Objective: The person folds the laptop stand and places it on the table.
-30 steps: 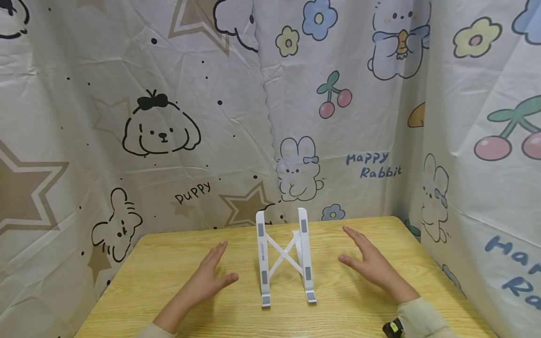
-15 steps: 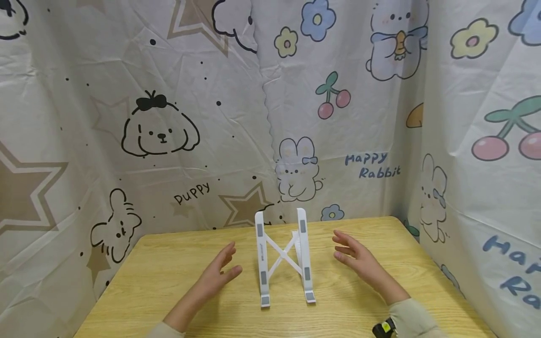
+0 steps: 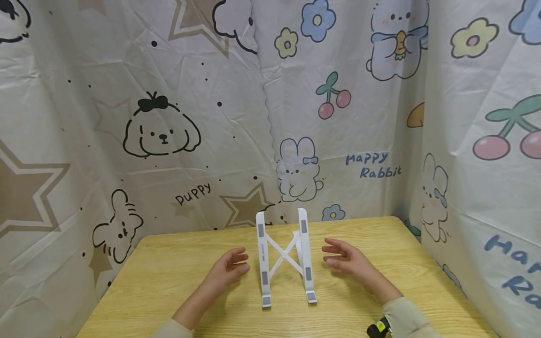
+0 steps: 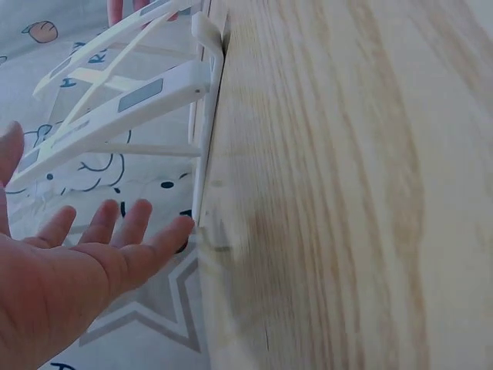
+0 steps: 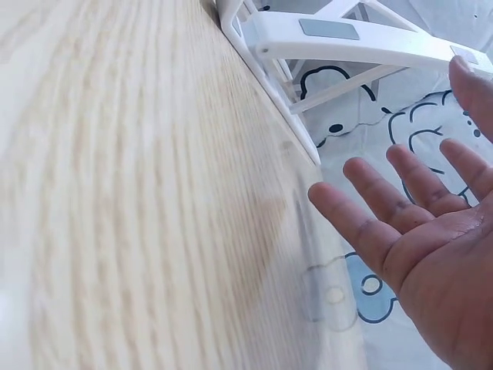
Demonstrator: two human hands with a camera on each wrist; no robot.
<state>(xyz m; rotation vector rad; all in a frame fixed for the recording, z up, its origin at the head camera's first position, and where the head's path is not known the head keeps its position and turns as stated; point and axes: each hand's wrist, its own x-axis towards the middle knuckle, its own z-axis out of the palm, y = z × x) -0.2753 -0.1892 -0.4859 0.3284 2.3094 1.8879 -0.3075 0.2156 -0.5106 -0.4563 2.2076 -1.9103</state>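
A white folding stand [image 3: 285, 255] with an X-shaped brace and grey pads stands raised on the wooden table. My left hand [image 3: 228, 269] is just left of it, fingers loosely bent, touching nothing. On the other side my right hand [image 3: 345, 258] hovers with its fingers relaxed and a gap to the stand. In the left wrist view the left palm [image 4: 69, 281] faces the stand [image 4: 142, 100] with fingers spread. The right wrist view shows the right palm [image 5: 451, 270] beside the stand's side rail [image 5: 347, 42], also apart from it.
The light wooden table [image 3: 169, 263] ends at a back edge close behind the stand. Printed curtains [image 3: 236, 141] with puppies, rabbits and flowers hang behind it and along both sides. A black band with a yellow-green spot [image 3: 378, 327] is at the right sleeve.
Both hands have moved inward, nearer to the two sides of the stand, and their fingers have bent a little more. The stand has stayed in place.
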